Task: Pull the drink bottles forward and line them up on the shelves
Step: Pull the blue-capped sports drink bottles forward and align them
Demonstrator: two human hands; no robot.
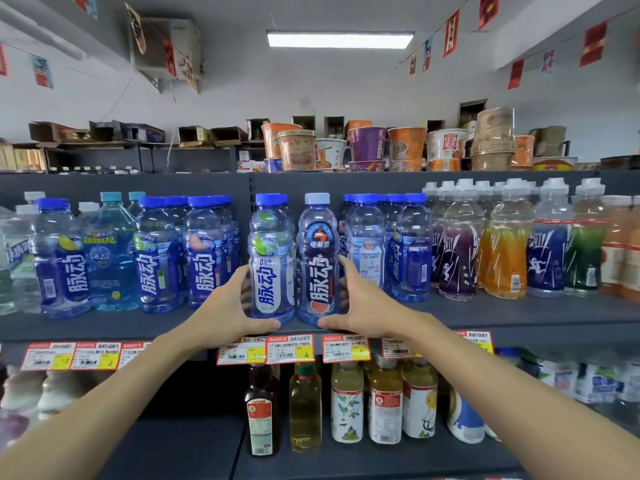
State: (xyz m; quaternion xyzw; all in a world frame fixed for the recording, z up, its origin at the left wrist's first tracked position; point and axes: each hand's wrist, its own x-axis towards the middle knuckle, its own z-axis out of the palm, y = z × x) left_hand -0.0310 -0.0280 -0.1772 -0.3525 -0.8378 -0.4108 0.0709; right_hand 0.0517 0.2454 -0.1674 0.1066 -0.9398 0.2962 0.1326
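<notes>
Two blue drink bottles stand side by side at the front edge of the grey middle shelf. The white-labelled bottle has my left hand curled round its left side, thumb under its base. The dark-labelled bottle with a pale cap has my right hand curled round its right side. More blue bottles stand left and right of them, set further back.
Purple, orange and green drinks fill the shelf's right end, water bottles the left. Price tags line the shelf edge. Tea and oil bottles stand on the lower shelf. Instant-noodle cups sit on top.
</notes>
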